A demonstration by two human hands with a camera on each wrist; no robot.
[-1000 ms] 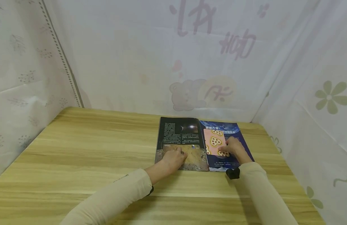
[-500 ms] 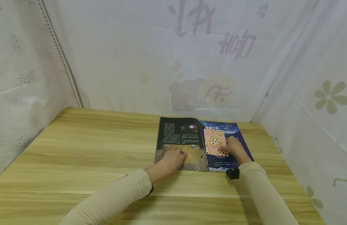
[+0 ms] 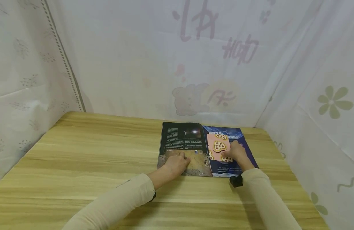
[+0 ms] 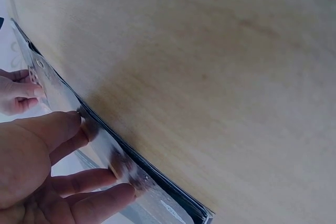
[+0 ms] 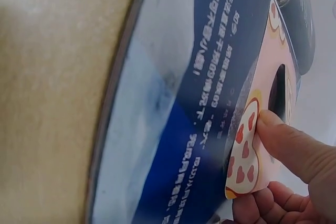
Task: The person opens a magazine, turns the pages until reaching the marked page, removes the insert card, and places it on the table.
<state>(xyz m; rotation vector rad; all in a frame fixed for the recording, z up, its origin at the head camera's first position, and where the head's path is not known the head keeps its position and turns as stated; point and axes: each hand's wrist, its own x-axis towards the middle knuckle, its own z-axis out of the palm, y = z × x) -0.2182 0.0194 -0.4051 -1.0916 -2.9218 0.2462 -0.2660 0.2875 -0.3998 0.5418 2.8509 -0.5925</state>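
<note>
An open magazine (image 3: 172, 143) with dark space pictures lies on the wooden table. On its right page (image 3: 222, 169) is a pink card (image 3: 211, 140) printed with yellow-rimmed hearts. My right hand (image 3: 237, 151) pinches the card's lower right corner, thumb on top and fingers curled under the edge, as the right wrist view shows. A dark gap (image 5: 277, 90) shows in the card beside the thumb. Across the left page's brown lower part (image 3: 198, 163), my left hand (image 3: 177, 163) rests with spread, slightly bent fingers. Its fingertips touch the page near the lower edge in the left wrist view.
The wooden table (image 3: 93, 153) extends left and in front of the magazine. White patterned curtains (image 3: 122, 64) hang behind it and on both sides. A black strap piece (image 3: 236, 180) sits at the right wrist.
The head view has shifted slightly, so the scene sits a little lower. A dark edge now shows along the card's middle heart. Both hands keep their places on the magazine and card.
</note>
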